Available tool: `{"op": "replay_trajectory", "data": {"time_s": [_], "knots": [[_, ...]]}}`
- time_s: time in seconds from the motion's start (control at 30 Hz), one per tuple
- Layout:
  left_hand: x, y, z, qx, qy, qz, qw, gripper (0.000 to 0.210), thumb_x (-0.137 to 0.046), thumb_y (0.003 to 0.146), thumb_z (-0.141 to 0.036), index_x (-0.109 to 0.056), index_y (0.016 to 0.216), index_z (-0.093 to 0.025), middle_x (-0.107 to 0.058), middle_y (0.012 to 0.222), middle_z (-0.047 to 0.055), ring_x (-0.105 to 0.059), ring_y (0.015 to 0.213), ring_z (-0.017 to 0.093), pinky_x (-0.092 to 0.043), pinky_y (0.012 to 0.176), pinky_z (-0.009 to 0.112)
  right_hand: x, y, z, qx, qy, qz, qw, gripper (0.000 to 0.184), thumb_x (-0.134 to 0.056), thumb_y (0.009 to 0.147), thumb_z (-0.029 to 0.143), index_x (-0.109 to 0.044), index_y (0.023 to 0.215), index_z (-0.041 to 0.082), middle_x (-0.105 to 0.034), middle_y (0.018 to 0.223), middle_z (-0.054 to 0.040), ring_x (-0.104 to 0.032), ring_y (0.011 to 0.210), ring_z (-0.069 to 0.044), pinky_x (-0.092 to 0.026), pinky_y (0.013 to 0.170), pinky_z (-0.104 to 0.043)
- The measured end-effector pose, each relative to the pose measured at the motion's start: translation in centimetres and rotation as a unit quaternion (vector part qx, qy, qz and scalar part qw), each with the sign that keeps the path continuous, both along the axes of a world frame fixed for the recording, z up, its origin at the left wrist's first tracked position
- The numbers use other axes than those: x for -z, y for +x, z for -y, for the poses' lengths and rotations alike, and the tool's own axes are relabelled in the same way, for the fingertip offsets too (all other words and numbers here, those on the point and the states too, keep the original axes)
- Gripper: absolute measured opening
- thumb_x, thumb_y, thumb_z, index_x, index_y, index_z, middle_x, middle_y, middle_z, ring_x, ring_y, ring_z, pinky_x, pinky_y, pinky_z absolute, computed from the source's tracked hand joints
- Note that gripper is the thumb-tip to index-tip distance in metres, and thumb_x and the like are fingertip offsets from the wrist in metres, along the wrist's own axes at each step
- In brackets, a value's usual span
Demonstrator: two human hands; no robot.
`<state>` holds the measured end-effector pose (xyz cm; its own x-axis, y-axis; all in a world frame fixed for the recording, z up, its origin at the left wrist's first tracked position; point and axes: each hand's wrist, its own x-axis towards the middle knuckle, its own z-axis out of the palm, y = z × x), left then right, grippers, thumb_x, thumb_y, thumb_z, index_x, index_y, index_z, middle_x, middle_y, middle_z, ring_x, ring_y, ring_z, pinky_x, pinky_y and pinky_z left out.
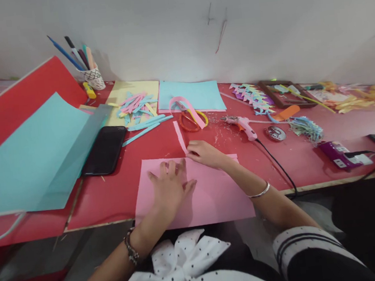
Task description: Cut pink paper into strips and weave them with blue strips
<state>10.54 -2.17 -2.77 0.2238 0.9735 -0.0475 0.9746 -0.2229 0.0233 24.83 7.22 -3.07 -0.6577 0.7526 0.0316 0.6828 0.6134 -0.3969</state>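
A sheet of pink paper (219, 199) lies at the front edge of the red table. My left hand (168, 188) rests flat on it with the fingers spread. At the sheet's far edge, my right hand (203, 153) pinches a narrow pink paper strip (180, 136). The strip's free end sticks up and away to the left of that hand, while its lower end meets the sheet's top edge. Whether it is still joined there is hidden by the fingers. Beyond the hands lie scissors (189, 122) with red and yellow handles, partly covered by a curled pink strip (193, 109).
A black phone (105, 150) and a leaning blue sheet (39, 150) are on the left. Cut paper strips (137, 105) lie on yellow paper (113, 94). To the right are a pink glue gun (244, 124) with its cord, a tape roll (275, 133) and a purple power socket box (338, 154).
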Motion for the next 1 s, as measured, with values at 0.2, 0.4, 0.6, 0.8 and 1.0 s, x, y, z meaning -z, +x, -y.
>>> {"op": "replay_trajectory", "data": {"time_s": [0.2, 0.4, 0.6, 0.8, 1.0], "knots": [[-0.1, 0.0, 0.0, 0.002, -0.005, -0.007, 1.000, 0.057, -0.038, 0.084, -0.050, -0.035, 0.133, -0.019, -0.051, 0.115, 0.017, -0.040, 0.108, 0.036, -0.035, 0.083, 0.061, -0.2, 0.3, -0.2, -0.001, -0.017, -0.024, 1.000, 0.022, -0.047, 0.080, 0.022, -0.040, 0.060, 0.017, -0.041, 0.066, 0.0018, -0.038, 0.061, -0.009, -0.028, 0.059, -0.022], [0.0, 0.0, 0.0, 0.011, -0.001, -0.015, 1.000, 0.058, -0.038, 0.084, -0.049, -0.034, 0.133, -0.018, -0.051, 0.114, 0.018, -0.040, 0.108, 0.036, -0.036, 0.082, 0.061, -0.5, -0.1, 0.7, 0.014, 0.017, 0.019, 1.000, 0.022, -0.047, 0.080, 0.019, -0.040, 0.059, 0.016, -0.036, 0.065, 0.0020, -0.032, 0.059, -0.009, -0.024, 0.056, -0.022], [-0.1, 0.1, 0.0, 0.012, -0.005, -0.021, 1.000, 0.058, -0.036, 0.085, -0.049, -0.034, 0.133, -0.018, -0.050, 0.116, 0.018, -0.040, 0.108, 0.036, -0.036, 0.081, 0.061, -0.3, 0.1, 0.5, 0.004, 0.008, 0.019, 1.000, 0.023, -0.043, 0.084, 0.020, -0.045, 0.061, 0.015, -0.038, 0.069, 0.0004, -0.034, 0.062, -0.010, -0.024, 0.059, -0.023], [-0.3, 0.2, 0.0, 0.008, -0.012, -0.023, 1.000, 0.058, -0.036, 0.085, -0.049, -0.033, 0.134, -0.019, -0.050, 0.117, 0.017, -0.040, 0.109, 0.035, -0.036, 0.082, 0.060, 0.1, 0.7, -0.4, 0.010, -0.009, 0.000, 1.000, 0.026, -0.040, 0.085, 0.020, -0.042, 0.060, 0.016, -0.037, 0.067, 0.0009, -0.036, 0.063, -0.010, -0.025, 0.059, -0.023], [-0.3, 0.1, 0.0, 0.009, -0.006, -0.020, 1.000, 0.056, -0.037, 0.085, -0.048, -0.035, 0.133, -0.019, -0.050, 0.115, 0.017, -0.041, 0.108, 0.036, -0.037, 0.081, 0.060, 0.0, 1.3, -0.1, 0.025, -0.001, -0.013, 1.000, 0.026, -0.050, 0.080, 0.033, -0.040, 0.061, 0.017, -0.040, 0.069, 0.0010, -0.037, 0.063, -0.010, -0.026, 0.060, -0.023]]}}
